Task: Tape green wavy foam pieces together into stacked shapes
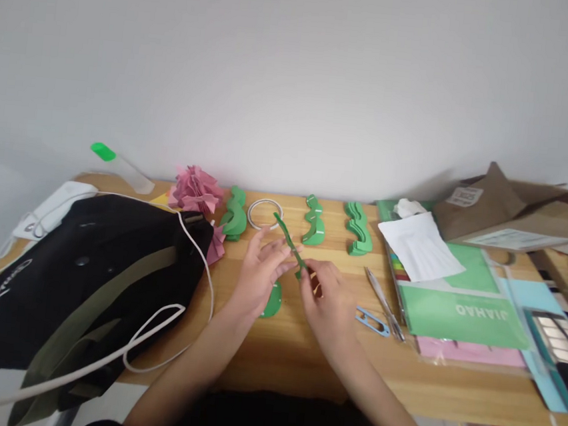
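Note:
Both my hands meet over the middle of the wooden table (270, 356). Between them is a folded green paper piece (289, 240), seen edge-on and slanting up to the left. My left hand (259, 271) holds its middle with fingers partly stretched. My right hand (325, 296) pinches its lower end. Another green paper piece (272, 301) lies flat on the table under my left hand.
Green wavy paper cut-outs (357, 229) lie in a row at the back, with a tape ring (262, 213) and a pink paper flower (196, 190). A black drawstring bag (77, 273) fills the left. Blue snips (371, 320), tweezers (383, 301) and coloured paper packs (465, 316) lie right.

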Available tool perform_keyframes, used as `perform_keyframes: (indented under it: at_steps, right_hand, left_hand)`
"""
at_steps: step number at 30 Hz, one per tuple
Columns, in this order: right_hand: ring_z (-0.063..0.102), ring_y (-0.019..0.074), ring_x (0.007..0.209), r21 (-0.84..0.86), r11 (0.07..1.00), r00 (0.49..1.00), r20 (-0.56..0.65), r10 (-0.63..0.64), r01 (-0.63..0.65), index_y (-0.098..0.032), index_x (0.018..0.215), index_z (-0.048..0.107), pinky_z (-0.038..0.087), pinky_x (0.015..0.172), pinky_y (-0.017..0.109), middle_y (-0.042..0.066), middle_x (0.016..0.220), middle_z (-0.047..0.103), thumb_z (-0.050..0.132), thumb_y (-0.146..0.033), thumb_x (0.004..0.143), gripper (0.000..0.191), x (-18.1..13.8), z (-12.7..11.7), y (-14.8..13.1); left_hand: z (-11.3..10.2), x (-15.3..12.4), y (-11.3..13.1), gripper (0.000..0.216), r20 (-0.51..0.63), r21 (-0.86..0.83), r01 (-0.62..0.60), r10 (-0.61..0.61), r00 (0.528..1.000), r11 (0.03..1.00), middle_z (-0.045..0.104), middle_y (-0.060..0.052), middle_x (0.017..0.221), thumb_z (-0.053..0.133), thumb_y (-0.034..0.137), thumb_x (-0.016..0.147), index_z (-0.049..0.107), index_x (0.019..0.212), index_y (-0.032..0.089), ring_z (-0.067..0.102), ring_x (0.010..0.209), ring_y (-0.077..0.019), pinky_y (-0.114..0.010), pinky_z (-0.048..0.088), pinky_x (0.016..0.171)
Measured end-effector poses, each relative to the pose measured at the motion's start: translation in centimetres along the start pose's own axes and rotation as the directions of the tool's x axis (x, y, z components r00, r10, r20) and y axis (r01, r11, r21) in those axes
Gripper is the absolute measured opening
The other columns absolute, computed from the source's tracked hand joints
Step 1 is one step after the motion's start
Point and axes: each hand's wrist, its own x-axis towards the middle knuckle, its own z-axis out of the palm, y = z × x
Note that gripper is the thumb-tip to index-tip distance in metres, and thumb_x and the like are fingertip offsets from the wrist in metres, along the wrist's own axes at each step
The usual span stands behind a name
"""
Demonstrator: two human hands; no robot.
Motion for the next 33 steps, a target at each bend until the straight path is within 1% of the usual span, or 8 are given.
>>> perform_keyframes:
  at_steps: [2, 4, 6, 15, 22, 27, 30, 33]
  right_hand:
    - [0.061, 0.0160, 0.055, 0.187, 0.962, 0.979, 0.016, 0.201, -0.201, -0.019, 0.086, 0.066, 0.050, 0.054, 0.029, 0.006, 0.073, 0.071, 0.054, -0.030, 0.084, 0.017, 0.5, 0.3, 0.7]
    - [0.059, 0.0154, 0.049, 0.366, 0.844, 0.918, 0.090, 0.386, -0.391, -0.019, 0.081, 0.065, 0.048, 0.048, 0.028, 0.004, 0.065, 0.069, 0.062, -0.041, 0.076, 0.023, 1.4, 0.6, 1.5]
    - [0.057, 0.0152, 0.044, 0.441, 0.758, 0.872, 0.143, 0.469, -0.480, -0.019, 0.077, 0.063, 0.045, 0.041, 0.026, 0.001, 0.056, 0.065, 0.067, -0.050, 0.068, 0.033, 2.5, 1.0, 2.2]
    - [0.056, 0.0137, 0.034, 0.477, 0.681, 0.804, 0.101, 0.586, -0.556, -0.016, 0.071, 0.060, 0.035, 0.031, 0.021, -0.002, 0.048, 0.061, 0.075, -0.044, 0.057, 0.035, 7.4, 2.5, 4.4]
    - [0.055, 0.0125, 0.034, 0.477, 0.679, 0.778, 0.017, 0.628, -0.559, -0.017, 0.070, 0.058, 0.034, 0.032, 0.021, -0.002, 0.046, 0.060, 0.075, -0.045, 0.058, 0.034, 7.1, 2.9, 5.7]
    - [0.053, 0.0124, 0.031, 0.449, 0.679, 0.759, -0.002, 0.651, -0.581, -0.016, 0.068, 0.059, 0.031, 0.030, 0.020, -0.002, 0.045, 0.060, 0.077, -0.048, 0.059, 0.038, 7.0, 3.0, 6.1]
    - [0.054, 0.0119, 0.030, 0.429, 0.670, 0.743, 0.004, 0.670, -0.606, -0.016, 0.065, 0.058, 0.031, 0.029, 0.019, -0.001, 0.046, 0.062, 0.077, -0.045, 0.060, 0.034, 7.2, 3.1, 6.5]
    - [0.054, 0.0122, 0.030, 0.407, 0.662, 0.733, 0.028, 0.679, -0.629, -0.016, 0.065, 0.060, 0.033, 0.029, 0.020, 0.000, 0.046, 0.064, 0.076, -0.041, 0.063, 0.030, 7.1, 3.2, 6.9]
  left_hand:
    - [-0.4, 0.2, 0.0, 0.066, -0.026, 0.044, -0.019, 0.020, 0.999, 0.999, 0.066, -0.008, 0.111, 0.074, 0.011, 0.071, 0.042, 0.128, 0.022, 0.070, 0.091, -0.0194, -0.034, 0.055, 0.080]
    - [-0.8, 0.3, 0.1, 0.073, -0.032, 0.094, -0.052, 0.055, 0.998, 0.994, 0.064, -0.011, 0.120, 0.074, 0.012, 0.071, 0.039, 0.134, 0.023, 0.070, 0.092, -0.0201, -0.033, 0.054, 0.080]
    - [-1.4, 0.6, 0.3, 0.074, -0.032, 0.130, -0.097, 0.102, 0.994, 0.987, 0.062, -0.012, 0.126, 0.074, 0.012, 0.072, 0.038, 0.135, 0.024, 0.071, 0.094, -0.0201, -0.031, 0.053, 0.080]
    - [-3.2, 1.8, 0.1, 0.067, -0.070, 0.137, -0.228, 0.239, 0.969, 0.964, 0.064, -0.009, 0.121, 0.074, 0.010, 0.071, 0.044, 0.128, 0.027, 0.070, 0.096, -0.0181, -0.030, 0.051, 0.087]
    - [-3.5, 1.7, -0.5, 0.063, -0.049, 0.114, -0.202, 0.208, 0.977, 0.973, 0.064, -0.008, 0.117, 0.073, 0.007, 0.070, 0.047, 0.125, 0.025, 0.070, 0.094, -0.0184, -0.031, 0.051, 0.088]
    - [-4.0, 2.2, -1.5, 0.062, -0.008, 0.241, -0.224, 0.233, 0.973, 0.944, 0.060, -0.013, 0.127, 0.064, 0.011, 0.075, 0.040, 0.131, 0.023, 0.069, 0.098, -0.0192, -0.037, 0.051, 0.091]
    - [-4.1, 2.6, -1.8, 0.064, 0.093, 0.442, -0.270, 0.256, 0.962, 0.855, 0.059, -0.016, 0.129, 0.057, 0.012, 0.079, 0.034, 0.137, 0.020, 0.066, 0.108, -0.0222, -0.042, 0.050, 0.094]
    - [-3.4, 3.6, -1.7, 0.072, 0.321, 0.701, -0.410, 0.254, 0.912, 0.584, 0.060, -0.016, 0.130, 0.056, 0.010, 0.079, 0.027, 0.144, 0.021, 0.058, 0.122, -0.0249, -0.046, 0.045, 0.102]
